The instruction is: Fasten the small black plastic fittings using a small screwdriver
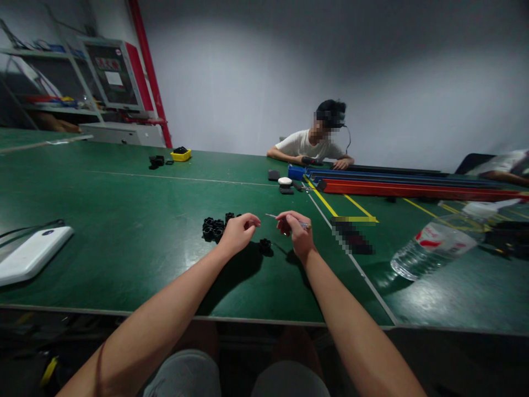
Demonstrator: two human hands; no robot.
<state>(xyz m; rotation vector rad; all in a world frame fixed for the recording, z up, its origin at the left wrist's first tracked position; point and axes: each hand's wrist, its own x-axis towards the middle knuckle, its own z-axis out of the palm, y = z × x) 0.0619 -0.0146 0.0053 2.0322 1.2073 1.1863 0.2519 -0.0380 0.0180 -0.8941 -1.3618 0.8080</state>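
My right hand (pixel 296 229) is closed around a small screwdriver (pixel 270 215). Its thin metal shaft points left toward my other hand, and the handle end shows behind the fingers. My left hand (pixel 239 232) is curled, thumb and forefinger close together; whatever it pinches, if anything, is too small to see. Below and between the hands, a single small black plastic part (pixel 265 246) lies on the green table. A cluster of similar black parts (pixel 213 228) sits just left of my left hand, partly hidden by it.
A yellow tray (pixel 181 155) of black pieces stands far left, beside loose black parts (pixel 156 161). A white power bank (pixel 35 255) lies at left. A clear bottle (pixel 433 245) stands at right. Red and blue rails (pixel 405 187) extend before a seated person (pixel 308 144).
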